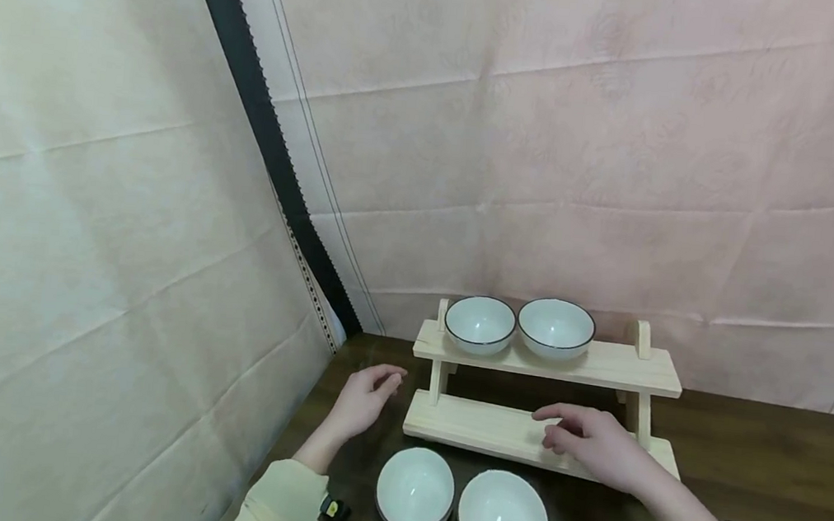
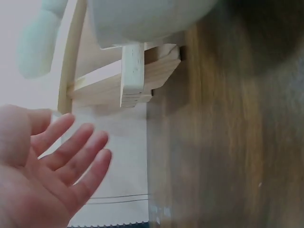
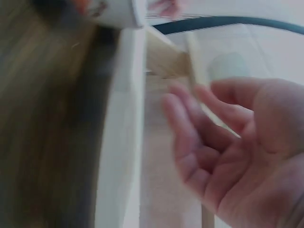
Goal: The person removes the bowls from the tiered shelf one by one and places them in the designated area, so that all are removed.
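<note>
Two white bowls with dark rims, a left one point(image 1: 481, 324) and a right one point(image 1: 556, 328), sit side by side on the upper board of a pale wooden two-tier rack point(image 1: 624, 364). In front of the rack, two more white bowls stand on the table, one at left point(image 1: 415, 490) and one at right point(image 1: 504, 516). My left hand point(image 1: 366, 398) hovers beside the rack's left end, fingers relaxed and holding nothing. Over the lower board point(image 1: 477, 423), toward its right half, is my right hand point(image 1: 594, 443), its fingers loosely bent with nothing in them.
The dark wooden table point(image 1: 764, 465) extends right of the rack. A pale cloth wall point(image 1: 582, 159) rises behind it, and another cloth wall point(image 1: 121, 235) stands close on the left. A dark strip point(image 1: 278, 145) runs down the corner between them.
</note>
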{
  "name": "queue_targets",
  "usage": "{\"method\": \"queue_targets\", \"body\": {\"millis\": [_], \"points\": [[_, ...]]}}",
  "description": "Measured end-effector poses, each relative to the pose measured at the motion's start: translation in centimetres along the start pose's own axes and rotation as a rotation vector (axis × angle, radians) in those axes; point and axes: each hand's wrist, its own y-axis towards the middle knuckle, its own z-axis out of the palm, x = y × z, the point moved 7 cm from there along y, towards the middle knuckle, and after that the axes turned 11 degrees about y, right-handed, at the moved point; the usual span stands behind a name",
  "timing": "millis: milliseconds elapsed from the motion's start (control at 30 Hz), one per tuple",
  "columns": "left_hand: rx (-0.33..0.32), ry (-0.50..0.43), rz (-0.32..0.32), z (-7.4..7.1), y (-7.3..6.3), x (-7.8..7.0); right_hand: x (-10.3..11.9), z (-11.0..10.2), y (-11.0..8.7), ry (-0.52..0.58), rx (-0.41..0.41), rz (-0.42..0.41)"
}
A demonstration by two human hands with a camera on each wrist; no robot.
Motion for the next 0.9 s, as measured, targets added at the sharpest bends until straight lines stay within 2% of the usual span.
{"method": "queue_targets", "body": {"millis": [100,200,367,467,533,633,800,900], "points": [[-0.056,-0.037,-0.013,-0.4,0.5,-0.3,-0.3,-0.9,0.0,-0.003,-0.084,0.015],[-0.102,-0.075,-0.033,-0.5,1.1,-0.4,-0.5,-2.0,-0.1,0.004,-0.205,0.042],[-0.199,-0.065,-0.020,-0.9,2.1,-1.0,0.1,-4.3,-0.2,0.013,-0.400,0.029],[-0.258,-0.053,0.004,-1.3,2.8,-1.5,0.7,-5.5,-0.1,-0.018,-0.468,0.009],[-0.267,-0.055,0.007,-1.4,3.2,-1.7,1.0,-6.2,0.2,-0.043,-0.493,0.009],[-0.233,-0.058,0.017,-1.2,4.0,-2.1,1.2,-7.1,0.5,-0.093,-0.515,0.029],[-0.077,-0.054,0.025,-0.3,5.1,-2.2,1.0,-8.3,1.0,-0.140,-0.539,0.093],[-0.011,-0.073,0.031,-0.2,5.5,-2.2,0.8,-8.9,1.5,-0.120,-0.520,0.127]]}}
